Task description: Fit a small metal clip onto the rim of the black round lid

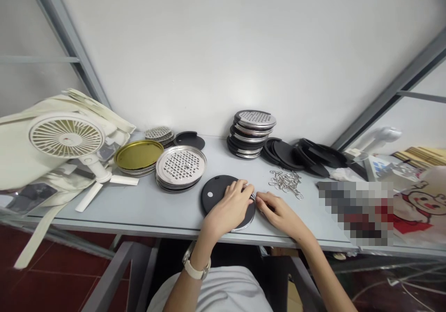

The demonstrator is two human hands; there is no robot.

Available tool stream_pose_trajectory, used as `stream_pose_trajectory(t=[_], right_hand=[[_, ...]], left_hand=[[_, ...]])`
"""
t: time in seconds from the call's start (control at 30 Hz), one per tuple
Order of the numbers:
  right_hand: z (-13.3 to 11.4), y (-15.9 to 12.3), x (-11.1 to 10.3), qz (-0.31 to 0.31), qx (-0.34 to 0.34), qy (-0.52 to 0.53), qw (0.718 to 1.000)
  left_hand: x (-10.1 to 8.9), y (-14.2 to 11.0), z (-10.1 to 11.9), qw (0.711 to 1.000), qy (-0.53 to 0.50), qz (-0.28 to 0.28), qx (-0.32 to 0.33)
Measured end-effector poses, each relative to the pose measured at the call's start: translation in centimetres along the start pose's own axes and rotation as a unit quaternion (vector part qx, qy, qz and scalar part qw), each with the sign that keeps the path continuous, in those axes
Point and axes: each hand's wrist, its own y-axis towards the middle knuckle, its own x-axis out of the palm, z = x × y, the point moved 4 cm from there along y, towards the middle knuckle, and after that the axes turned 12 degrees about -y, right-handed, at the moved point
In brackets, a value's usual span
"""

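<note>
The light grey, flat tabletop [146,205] was occupied by loose parts; a part pushed past its front edge could be lost to the floor. The tall stack of round black and silver discs [251,137] was piled unevenly at the back; toppling could be caused by a knock. The low stack of round, perforated silver metal discs [181,165] was placed near the left forearm and could be displaced by a wide elbow movement.

The round black plastic disc with a silver lower edge [216,189] was positioned at the front edge, beneath the left hand [235,205]. Because its right rim was covered by the fingers, it could not be told whether the disc was gripped or merely pressed; if under-supported, it could be rotated by sideways force. The thumb and finger of the right hand [278,212] were pinched together on the thin, shiny metal clip [253,197] at that rim; if pulled askew, the clip could be bent or dropped.
</note>
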Motion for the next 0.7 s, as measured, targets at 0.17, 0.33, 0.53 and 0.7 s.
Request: stream_pose_trajectory(t=[0.17, 0.33, 0.53, 0.7], right_hand=[[0.07, 0.04, 0.08, 0.003, -0.003, 0.002, 1.000], [0.06, 0.01, 0.10, 0.008, -0.002, -0.002, 1.000], [0.09, -0.02, 0.13, 0.007, 0.000, -0.001, 1.000], [-0.07, 0.03, 0.06, 0.007, -0.003, -0.005, 1.000]], left_hand=[[0.02, 0.02, 0.10, 1.000, 0.010, -0.005, 0.001], [0.01, 0.05, 0.12, 1.000, 0.006, -0.009, -0.002], [-0.12, -0.05, 0.19, 1.000, 0.007, -0.005, -0.002], [-0.21, -0.10, 0.21, 1.000, 0.002, -0.004, -0.004]])
